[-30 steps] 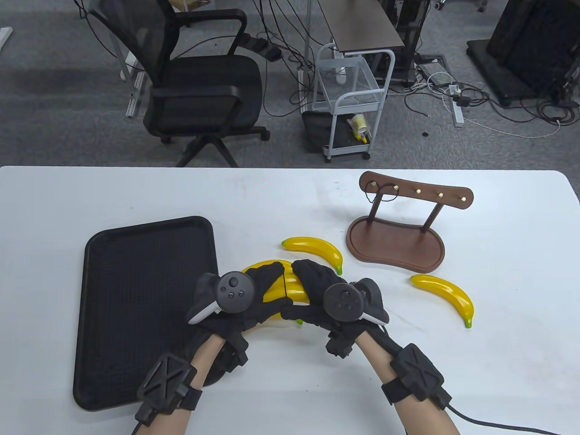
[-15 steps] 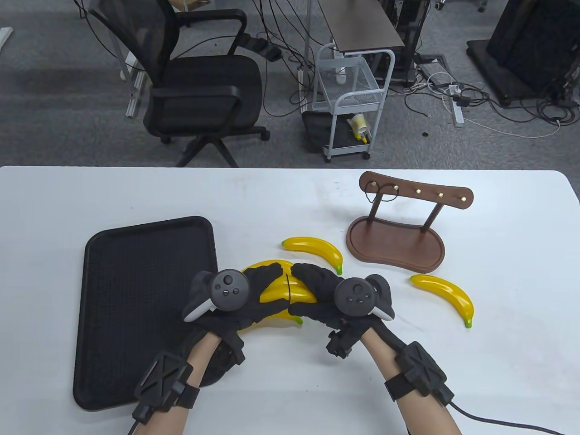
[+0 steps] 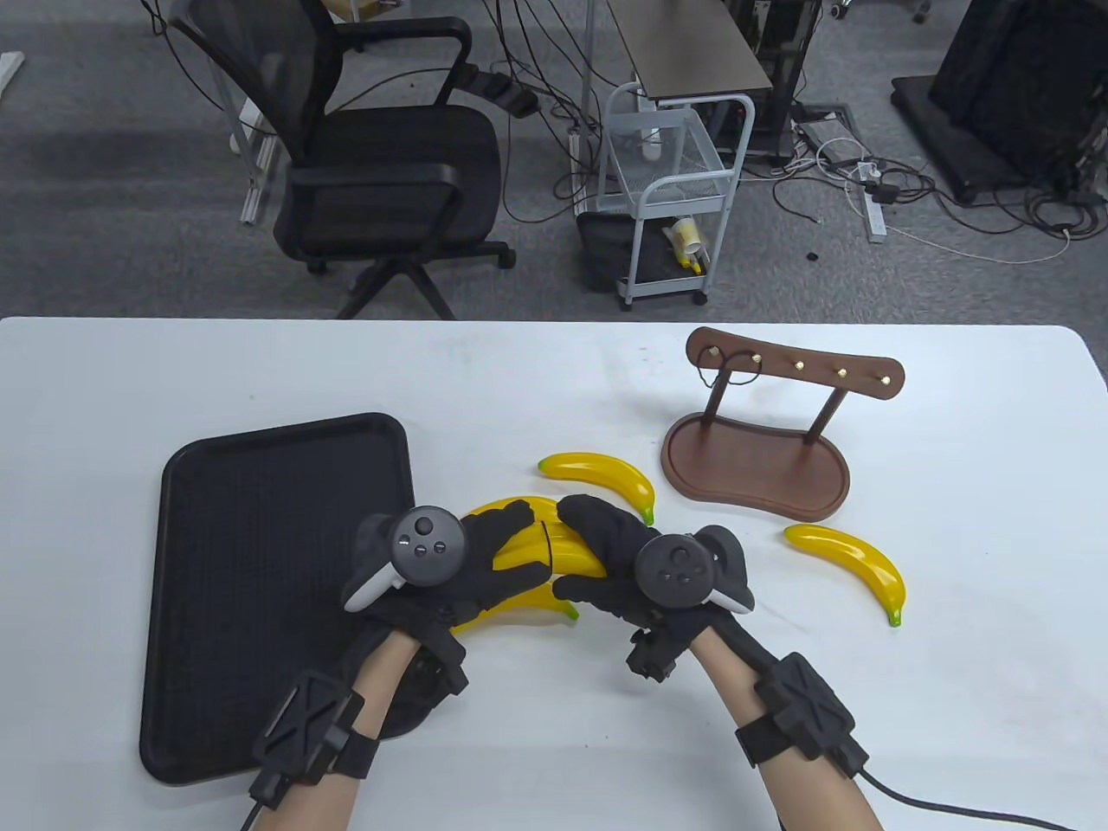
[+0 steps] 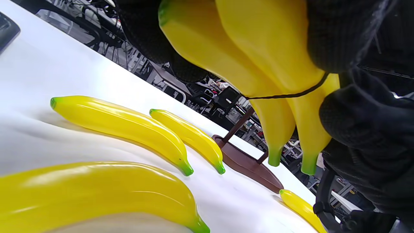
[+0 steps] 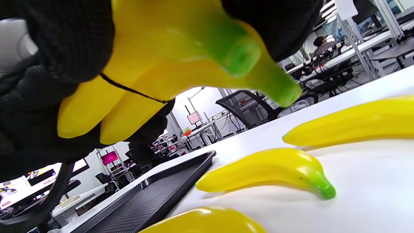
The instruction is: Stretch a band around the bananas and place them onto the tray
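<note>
Both hands, left hand [image 3: 485,563] and right hand [image 3: 606,554], grip the banded bananas [image 3: 537,554] between them above the bench, now shifted slightly toward the tray [image 3: 260,485].

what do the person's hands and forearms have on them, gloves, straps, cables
Both the left hand and the right hand wear black knit gloves covering the fingers. A dark grey round tracker with buttons sits on the back of each; the left one shows a white handle. Black X-patterned wrist straps hold modules, with black cables trailing off. Forearms are sleeveless.
</note>
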`<state>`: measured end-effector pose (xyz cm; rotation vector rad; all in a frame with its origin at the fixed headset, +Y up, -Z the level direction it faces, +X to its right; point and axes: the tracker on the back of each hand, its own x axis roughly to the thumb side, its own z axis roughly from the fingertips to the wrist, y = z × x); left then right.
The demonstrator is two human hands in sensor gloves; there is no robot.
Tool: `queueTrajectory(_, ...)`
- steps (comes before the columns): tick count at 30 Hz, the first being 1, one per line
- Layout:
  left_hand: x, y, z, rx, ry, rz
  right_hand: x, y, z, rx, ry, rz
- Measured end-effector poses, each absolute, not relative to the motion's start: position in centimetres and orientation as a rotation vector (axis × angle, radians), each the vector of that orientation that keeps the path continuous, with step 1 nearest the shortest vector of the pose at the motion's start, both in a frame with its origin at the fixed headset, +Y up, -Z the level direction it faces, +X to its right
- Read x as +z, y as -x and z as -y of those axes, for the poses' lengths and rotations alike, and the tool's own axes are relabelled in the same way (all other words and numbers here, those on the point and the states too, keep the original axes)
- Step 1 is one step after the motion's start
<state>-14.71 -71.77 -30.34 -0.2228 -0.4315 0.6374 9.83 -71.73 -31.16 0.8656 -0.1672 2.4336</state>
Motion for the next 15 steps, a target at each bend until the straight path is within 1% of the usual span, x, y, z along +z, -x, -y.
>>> queueTrajectory(15,-31.2,15.7,73.0,0.874,0.368,0.388,-30.4,-9.3,71.0,2.516,-0.866,0.383)
